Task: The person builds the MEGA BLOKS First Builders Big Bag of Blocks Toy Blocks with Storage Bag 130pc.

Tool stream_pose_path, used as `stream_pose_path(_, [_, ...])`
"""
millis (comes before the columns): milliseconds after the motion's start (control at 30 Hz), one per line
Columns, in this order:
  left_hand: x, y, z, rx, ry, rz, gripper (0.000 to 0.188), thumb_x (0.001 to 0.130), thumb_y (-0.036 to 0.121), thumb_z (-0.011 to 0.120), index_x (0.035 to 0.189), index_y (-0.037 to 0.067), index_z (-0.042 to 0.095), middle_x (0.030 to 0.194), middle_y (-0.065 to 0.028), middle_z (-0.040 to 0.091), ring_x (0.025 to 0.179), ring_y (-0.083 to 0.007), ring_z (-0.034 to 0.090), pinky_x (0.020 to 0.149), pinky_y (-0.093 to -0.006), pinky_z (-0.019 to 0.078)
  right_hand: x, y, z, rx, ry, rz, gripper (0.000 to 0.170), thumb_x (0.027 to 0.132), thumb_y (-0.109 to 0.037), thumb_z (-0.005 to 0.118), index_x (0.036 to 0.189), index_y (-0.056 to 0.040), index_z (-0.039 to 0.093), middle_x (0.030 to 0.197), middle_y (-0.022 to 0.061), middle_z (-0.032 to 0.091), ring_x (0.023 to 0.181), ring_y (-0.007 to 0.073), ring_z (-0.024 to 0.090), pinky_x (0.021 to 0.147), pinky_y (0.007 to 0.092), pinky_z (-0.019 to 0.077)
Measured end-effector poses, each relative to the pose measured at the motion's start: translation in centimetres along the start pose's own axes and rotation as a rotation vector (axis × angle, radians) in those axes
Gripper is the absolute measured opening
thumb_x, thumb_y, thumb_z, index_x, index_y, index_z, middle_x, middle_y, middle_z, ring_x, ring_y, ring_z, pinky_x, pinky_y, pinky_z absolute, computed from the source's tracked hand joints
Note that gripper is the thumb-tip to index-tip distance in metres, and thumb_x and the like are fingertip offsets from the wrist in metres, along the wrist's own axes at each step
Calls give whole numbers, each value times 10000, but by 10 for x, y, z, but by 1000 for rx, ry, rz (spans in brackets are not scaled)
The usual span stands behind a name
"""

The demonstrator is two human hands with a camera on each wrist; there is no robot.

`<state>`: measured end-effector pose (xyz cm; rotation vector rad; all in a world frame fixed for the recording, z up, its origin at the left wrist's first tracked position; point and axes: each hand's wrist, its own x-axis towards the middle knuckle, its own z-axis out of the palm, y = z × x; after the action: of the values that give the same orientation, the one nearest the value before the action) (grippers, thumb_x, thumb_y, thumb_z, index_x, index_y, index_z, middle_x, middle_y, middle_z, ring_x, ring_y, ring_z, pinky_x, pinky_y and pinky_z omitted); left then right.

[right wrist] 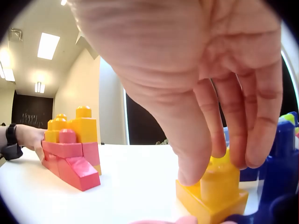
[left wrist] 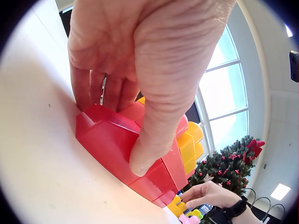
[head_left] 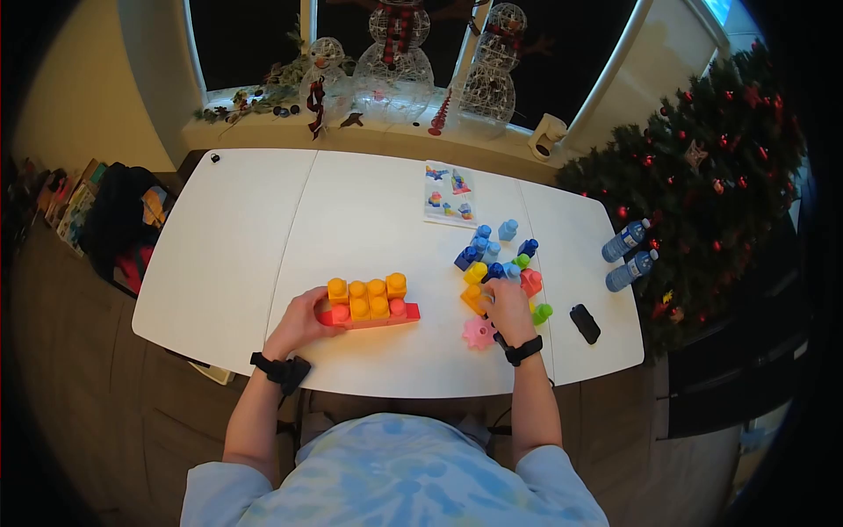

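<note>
My left hand [head_left: 301, 321] grips the left end of a toy block build [left wrist: 112, 144], its thumb pressed on the near red side and its fingers on the far side. The build has a red base with sloped ends and yellow-orange blocks [head_left: 378, 307] stacked on it. Over to the right, my right hand [head_left: 511, 309] pinches a yellow toy block [right wrist: 215, 198] low at the table, with the thumb at its left edge and the fingertips by its stud. A pink gear-shaped piece [head_left: 479, 333] lies just in front of that hand.
Loose blue, yellow, green and red blocks [head_left: 493, 251] cluster around and beyond the right hand. Behind them lies a picture sheet [head_left: 450, 193] on the white table [head_left: 228, 255]. A black phone [head_left: 585, 324] and two water bottles [head_left: 631, 270] are at the right.
</note>
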<state>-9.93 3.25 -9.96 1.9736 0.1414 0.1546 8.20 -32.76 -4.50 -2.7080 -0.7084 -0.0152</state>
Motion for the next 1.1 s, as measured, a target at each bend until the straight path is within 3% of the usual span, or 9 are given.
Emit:
stream_pose_path(300, [0,3,-1,20,-4,-9,692,667,146,913,1284,3,632,1162,-160,717,1076,-286,701,969,-367,551,13,-10,11,83,163,-70,248,831,-61,746,1071,-2,731,1031,185,719,939,368,696,838,437,563])
stream_pose_path(400, [-1,12,-2,105,-48,-22,657,733,38,897,1313,-27,593,1185,-84,700,1104,-165,672,1005,-326,540,20,-61,-21,328,269,-155,212,899,-57,720,1104,-3,724,1047,161,713,967,362,685,842,421,556])
stream_pose_path(533, [-1,20,-2,72,-43,-30,653,726,38,898,1307,-19,605,1197,-87,706,1102,-169,675,1005,-327,540,22,-129,-31,417,256,-580,217,903,-31,696,1118,-23,724,1031,136,700,1007,318,647,867,394,551])
stream_pose_path(600, [-2,17,-3,54,-41,-44,651,724,38,898,1305,-17,609,1201,-87,707,1102,-169,675,1004,-327,540,26,-143,-19,430,217,-635,256,862,-14,704,1117,-32,726,1028,116,690,1039,298,626,901,392,542])
stream_pose_path(667, [0,8,-1,16,-14,-28,711,666,150,914,1304,13,631,1173,-164,721,1075,-292,703,964,-366,551,30,-150,-3,329,159,-728,296,814,8,704,1104,-42,727,1027,96,680,1062,290,613,926,390,533])
stream_pose_path(800, [1,2,0,49,-15,-16,710,665,160,917,1298,10,633,1166,-169,721,1066,-298,703,961,-366,552,30,-153,14,220,146,-717,330,773,24,696,1088,-67,735,1051,74,659,1109,271,585,932,384,498])
stream_pose_path(900, [0,10,-2,87,-25,-12,661,712,41,904,1303,-16,612,1173,-86,716,1066,-163,683,992,-321,542,31,-153,19,207,123,-714,335,765,21,699,1085,-73,738,1043,68,650,1110,262,576,938,382,479])
stream_pose_path(1000, [0,12,-2,125,-24,-32,660,714,45,905,1301,-17,612,1170,-87,714,1066,-168,685,994,-324,543,31,-156,19,191,108,-703,258,816,-24,720,1069,-59,760,990,75,666,1055,273,596,939,390,495])
stream_pose_path(1100, [1,6,-1,91,-7,-17,724,654,165,926,1297,5,632,1178,-172,713,1070,-306,698,963,-369,551,32,-156,19,164,88,-685,252,818,-25,720,1062,-66,764,984,67,665,1056,268,594,956,390,481])
